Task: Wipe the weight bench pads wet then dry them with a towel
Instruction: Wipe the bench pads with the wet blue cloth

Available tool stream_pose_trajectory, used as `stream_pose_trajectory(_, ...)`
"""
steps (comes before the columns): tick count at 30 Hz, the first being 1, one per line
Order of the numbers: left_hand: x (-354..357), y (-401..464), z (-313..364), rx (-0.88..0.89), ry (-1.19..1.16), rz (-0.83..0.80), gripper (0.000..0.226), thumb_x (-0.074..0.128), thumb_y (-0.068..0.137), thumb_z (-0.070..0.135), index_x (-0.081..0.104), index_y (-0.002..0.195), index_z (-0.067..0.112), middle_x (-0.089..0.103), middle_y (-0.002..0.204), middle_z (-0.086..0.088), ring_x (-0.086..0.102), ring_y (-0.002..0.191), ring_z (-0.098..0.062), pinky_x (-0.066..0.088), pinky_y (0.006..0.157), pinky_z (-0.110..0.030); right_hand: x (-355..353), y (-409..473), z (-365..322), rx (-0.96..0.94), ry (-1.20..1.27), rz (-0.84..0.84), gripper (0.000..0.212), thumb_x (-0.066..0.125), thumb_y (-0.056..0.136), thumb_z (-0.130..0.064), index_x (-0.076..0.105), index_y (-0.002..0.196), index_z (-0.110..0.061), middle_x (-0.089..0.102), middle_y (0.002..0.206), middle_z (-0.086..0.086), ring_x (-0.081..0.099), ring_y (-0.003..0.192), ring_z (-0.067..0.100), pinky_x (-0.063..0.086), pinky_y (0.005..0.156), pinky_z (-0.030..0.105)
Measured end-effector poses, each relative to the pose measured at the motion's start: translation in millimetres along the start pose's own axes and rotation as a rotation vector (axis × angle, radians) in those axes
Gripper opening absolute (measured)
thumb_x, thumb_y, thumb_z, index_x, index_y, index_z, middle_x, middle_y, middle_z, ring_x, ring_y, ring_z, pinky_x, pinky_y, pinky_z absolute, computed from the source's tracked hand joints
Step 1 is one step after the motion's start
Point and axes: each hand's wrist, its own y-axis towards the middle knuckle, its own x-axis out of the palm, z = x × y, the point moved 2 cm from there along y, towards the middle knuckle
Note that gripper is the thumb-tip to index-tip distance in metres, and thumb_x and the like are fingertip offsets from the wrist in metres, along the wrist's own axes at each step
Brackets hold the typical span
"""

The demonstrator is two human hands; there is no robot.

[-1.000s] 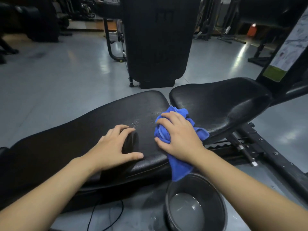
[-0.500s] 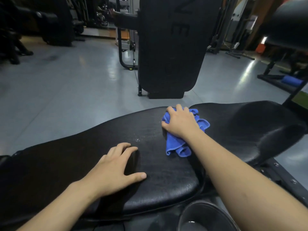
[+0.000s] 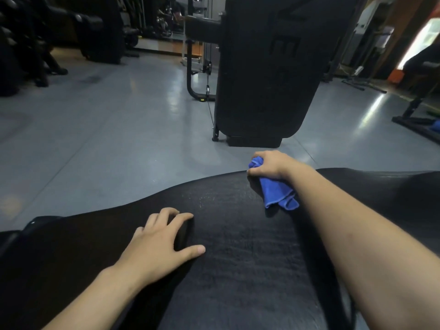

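Observation:
The black weight bench back pad fills the lower half of the view, with a few wet specks near its far edge. My right hand grips a blue cloth at the pad's far edge, fingers curled over the rim, the cloth trailing back onto the pad. My left hand lies flat on the pad, fingers spread, holding nothing. The seat pad continues to the right, partly hidden by my right forearm.
A tall black padded machine stands on the grey floor just beyond the bench, with a cable and frame on its left. More gym equipment sits at the far right and in the dark back left.
My right hand has pushed the blue cloth across the pad to its far edge. My head has moved closer over the bench, and the water basin has dropped out of view. The left hand stays put.

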Motion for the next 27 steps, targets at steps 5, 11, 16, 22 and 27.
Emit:
stream_pose_trajectory(5,-2,5,-16,-0.007,-0.001,0.050,0.085,0.023,0.070,0.091,0.028,0.144,0.051,0.025,0.140,0.026,0.028,0.132,-0.002,0.034,0.106,-0.032,1,16,-11,-0.004,-0.022,-0.068,0.028,0.065,0.076,-0.050,0.062,0.086,-0.023,0.064,0.089,0.000,0.060,0.085,0.023,0.050,0.075,0.035)
stream_pose_trajectory(11,-7,11,-39,-0.057,-0.041,0.026,0.072,0.047,0.082,0.079,0.032,0.145,0.048,0.026,0.142,0.022,0.028,0.134,-0.006,0.035,0.110,-0.033,14,31,-39,-0.051,-0.118,-0.124,0.029,0.062,0.079,-0.053,0.063,0.085,-0.025,0.064,0.089,0.000,0.059,0.086,0.024,0.046,0.075,0.036)
stream_pose_trajectory(16,-14,18,-64,-0.133,-0.082,0.006,0.081,0.053,0.078,0.080,0.032,0.148,0.044,0.029,0.144,0.018,0.027,0.137,-0.008,0.032,0.113,-0.034,21,32,-57,-0.111,-0.173,-0.126,0.028,0.057,0.083,-0.058,0.062,0.092,-0.032,0.061,0.100,0.003,0.056,0.096,0.028,0.042,0.080,0.037)
stream_pose_trajectory(22,-17,20,-77,-0.159,-0.116,0.002,0.083,0.056,0.077,0.080,0.033,0.147,0.044,0.031,0.141,0.019,0.027,0.136,-0.008,0.033,0.113,-0.035,38,35,-95,-0.162,-0.203,-0.140,0.025,0.053,0.080,-0.055,0.060,0.079,-0.031,0.059,0.087,0.001,0.056,0.091,0.029,0.041,0.074,0.036)
stream_pose_trajectory(27,-19,23,-84,-0.207,-0.125,-0.025,0.088,0.059,0.075,0.080,0.034,0.149,0.039,0.031,0.140,0.016,0.026,0.137,-0.010,0.036,0.111,-0.036,70,44,-156,-0.232,-0.184,-0.189,0.023,0.052,0.080,-0.053,0.061,0.088,-0.033,0.053,0.088,0.000,0.051,0.092,0.028,0.040,0.077,0.037)
